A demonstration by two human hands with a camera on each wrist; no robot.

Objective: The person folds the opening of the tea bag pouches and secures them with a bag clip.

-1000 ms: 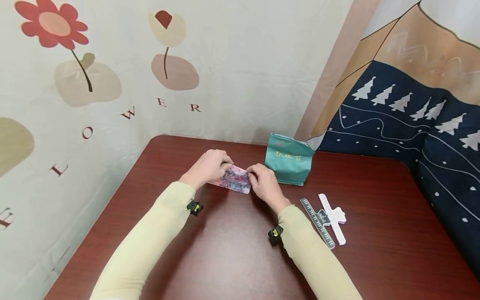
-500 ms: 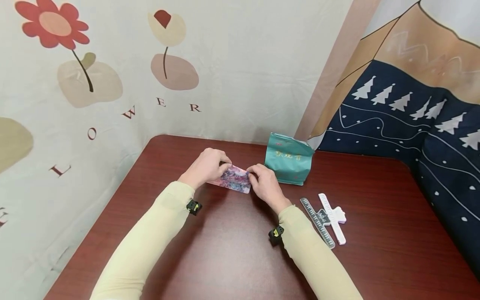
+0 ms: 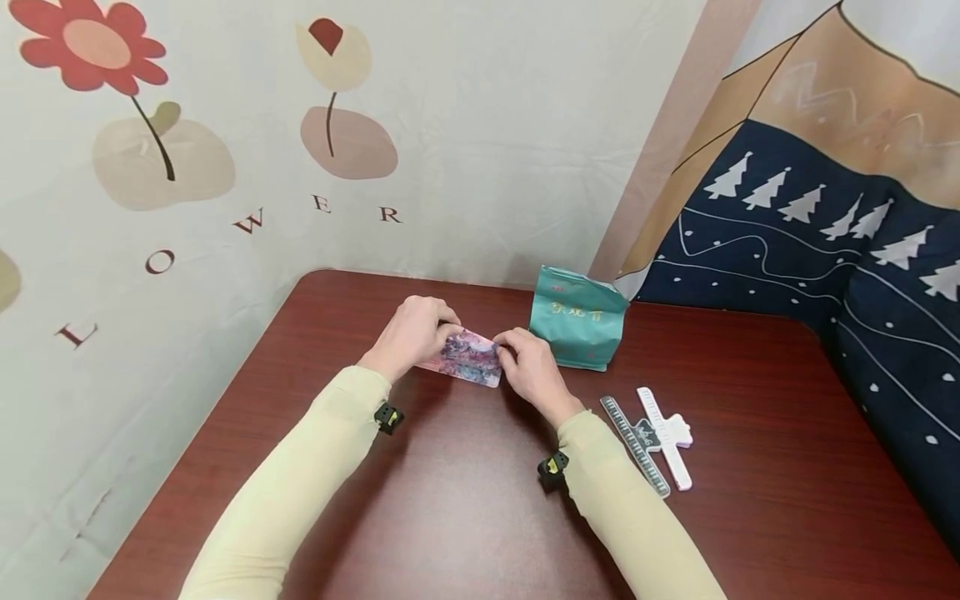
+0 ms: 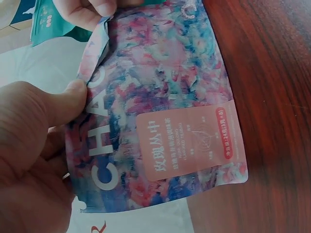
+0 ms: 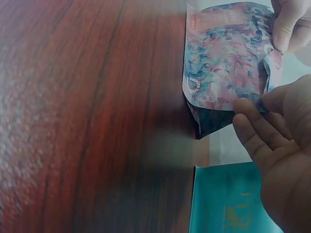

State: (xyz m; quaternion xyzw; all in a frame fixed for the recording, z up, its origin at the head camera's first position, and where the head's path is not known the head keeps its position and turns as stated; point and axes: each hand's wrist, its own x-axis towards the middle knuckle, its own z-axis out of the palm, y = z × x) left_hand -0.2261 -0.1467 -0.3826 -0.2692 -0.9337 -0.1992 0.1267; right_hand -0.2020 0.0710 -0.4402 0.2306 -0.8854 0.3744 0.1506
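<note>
A tea pouch [image 3: 471, 360] patterned in pink, purple and blue stands upright on the table between both hands. In the left wrist view the pouch [image 4: 170, 73] shows white letters and a pink label, and part of its top edge is folded over. My left hand [image 3: 415, 335] pinches that top edge on the left side, thumb on the printed face. At the right end of the edge my right hand [image 3: 531, 367] pinches the fold between thumb and fingers. The right wrist view shows fingertips of the right hand [image 5: 282, 131] against the pouch's side.
A teal bag [image 3: 577, 325] with gold characters stands just behind and right of the right hand. Two long clips, one black [image 3: 633, 446] and one white [image 3: 663, 437], lie on the brown table [image 3: 465, 500] to the right. A printed cloth hangs behind.
My left hand has shifted very slightly left along the pouch's top edge. The right hand, the pouch, the teal bag and the clips have stayed where they were.
</note>
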